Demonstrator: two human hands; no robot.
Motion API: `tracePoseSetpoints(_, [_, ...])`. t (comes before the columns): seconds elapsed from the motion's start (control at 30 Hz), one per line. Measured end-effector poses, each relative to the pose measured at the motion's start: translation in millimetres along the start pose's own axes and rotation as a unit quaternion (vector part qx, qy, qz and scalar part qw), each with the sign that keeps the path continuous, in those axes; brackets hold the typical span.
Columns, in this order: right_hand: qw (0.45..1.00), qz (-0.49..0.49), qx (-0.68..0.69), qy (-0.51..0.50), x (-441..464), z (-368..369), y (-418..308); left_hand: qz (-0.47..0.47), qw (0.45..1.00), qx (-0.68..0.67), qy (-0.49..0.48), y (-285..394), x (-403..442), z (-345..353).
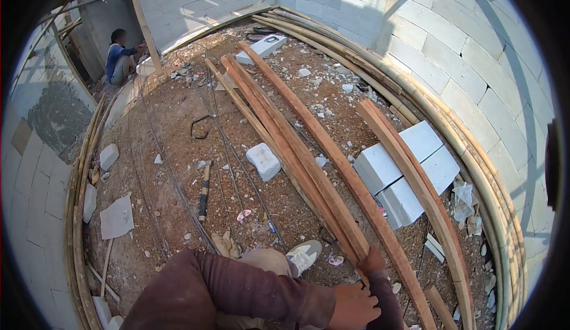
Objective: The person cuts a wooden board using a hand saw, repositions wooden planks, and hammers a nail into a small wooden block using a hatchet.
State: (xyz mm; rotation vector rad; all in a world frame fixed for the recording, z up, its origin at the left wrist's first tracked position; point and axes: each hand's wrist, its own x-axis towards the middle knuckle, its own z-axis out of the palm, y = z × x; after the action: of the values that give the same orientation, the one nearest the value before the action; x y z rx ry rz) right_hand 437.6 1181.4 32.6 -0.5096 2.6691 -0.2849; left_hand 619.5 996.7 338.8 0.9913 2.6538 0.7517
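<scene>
My right hand [372, 262] is closed around the near end of a reddish wooden beam [297, 158], one of several long lengths lying close together on the ground. Just below it, my left hand [354, 306] reaches across from the left, its fingers curled at the cuff of my right sleeve [386, 300]. Beside the held beam runs another long wooden beam [338, 158], apart from it on the right. My shoe [304, 257] is planted left of the beams.
Wooden beams [415, 170] rest across white blocks [407, 202] at right. Bamboo poles [469, 134] line the block wall [463, 51]. Thin steel rods [222, 134], a loose white block [263, 161] and rubble cover the dirt. A person [117, 59] crouches at far left.
</scene>
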Motion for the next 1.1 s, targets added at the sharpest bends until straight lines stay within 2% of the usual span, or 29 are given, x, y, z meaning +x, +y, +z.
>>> tracePoseSetpoints(0.03, [1.000, 0.006, 0.020, 0.013, -3.2, 10.3, 3.1, -0.016, 1.000, -0.015, -0.004, -6.8, 0.6, -8.6])
tracePoseSetpoints(0.1, [0.997, 0.025, 0.062, 0.034, -5.6, 43.4, 17.9, -0.004, 0.987, -0.156, -0.032, -54.8, 0.8, -29.5])
tracePoseSetpoints(0.17, [0.999, -0.020, 0.008, 0.037, -49.6, 1.0, -20.0, -0.046, 0.958, -0.271, 0.076, -107.5, -7.7, -39.6])
tracePoseSetpoints(0.2, [0.998, -0.043, -0.020, 0.039, -72.8, -28.4, -38.7, -0.122, 0.938, -0.309, 0.101, -124.6, -18.4, -60.2])
tracePoseSetpoints(0.23, [0.999, -0.036, -0.027, 0.015, -84.8, -41.1, -39.6, -0.165, 0.909, -0.343, 0.169, -158.1, -22.6, -52.8])
tracePoseSetpoints(0.3, [0.999, -0.035, -0.021, 0.001, -113.0, -58.7, -30.7, -0.264, 0.795, -0.413, 0.358, -239.6, -33.0, -12.8])
tracePoseSetpoints(0.33, [0.999, -0.036, -0.021, -0.007, -126.5, -67.3, -25.3, -0.325, 0.716, -0.419, 0.453, -273.7, -37.5, 10.5])
tracePoseSetpoints(0.43, [0.997, -0.027, -0.070, 0.016, -170.3, -81.4, -11.3, -0.470, 0.608, -0.435, 0.469, -333.5, -48.9, 64.7])
tracePoseSetpoints(0.47, [0.992, -0.056, -0.087, 0.065, -184.1, -84.1, -6.2, -0.519, 0.569, -0.431, 0.471, -381.0, -44.8, 102.0])
tracePoseSetpoints(0.53, [0.974, -0.110, -0.118, 0.157, -213.5, -85.8, 4.2, -0.486, 0.504, -0.521, 0.488, -401.3, -35.9, 122.7])
tracePoseSetpoints(0.6, [0.988, -0.029, -0.123, 0.085, -238.3, -82.2, 12.3, -0.308, 0.428, -0.680, 0.510, -407.2, -29.2, 116.9])
tracePoseSetpoints(0.63, [0.991, 0.010, -0.124, 0.053, -244.7, -78.0, 16.3, -0.308, 0.403, -0.697, 0.508, -387.7, -22.6, 98.4])
tracePoseSetpoints(0.73, [0.988, 0.023, -0.136, 0.063, -254.4, -56.2, 31.0, -0.304, 0.394, -0.676, 0.544, -414.7, 2.2, 127.6])
tracePoseSetpoints(0.83, [0.983, -0.014, -0.147, 0.112, -255.3, -27.9, 45.4, -0.332, 0.395, -0.669, 0.536, -425.9, 9.3, 155.1])
tracePoseSetpoints(0.93, [0.977, 0.060, -0.083, 0.186, -270.4, 150.7, 223.6, -0.348, 0.402, -0.671, 0.517, -425.1, 17.1, 177.9])
tracePoseSetpoints(1.03, [0.981, 0.063, -0.116, 0.142, -277.6, 4.2, 86.8, -0.337, 0.384, -0.677, 0.530, -388.8, 21.9, 173.4])
tracePoseSetpoints(1.1, [0.984, 0.089, -0.092, 0.122, -283.3, -2.9, 93.4, -0.322, 0.380, -0.685, 0.531, -366.8, 20.4, 169.2])
